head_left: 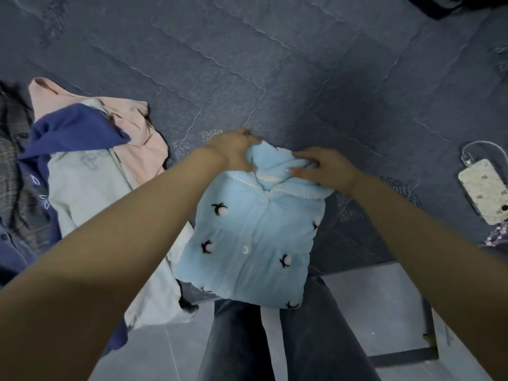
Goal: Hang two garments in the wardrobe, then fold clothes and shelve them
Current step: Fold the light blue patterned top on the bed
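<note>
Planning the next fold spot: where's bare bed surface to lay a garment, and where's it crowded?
Free: the wide stretch of dark bedspread beyond both hands, and the strip between the light blue top and the phone. Crowded: the left side, where the clothes pile spreads to the bed edge.

a light blue top (247,237) with small black prints lies on the dark grey bed cover (247,64), its lower edge hanging over the bed edge. the left hand (236,152) grips its collar; the right hand (321,166) presses flat beside. a pile of clothes (82,160) lies at the left, a phone (486,191) at the right.
</note>
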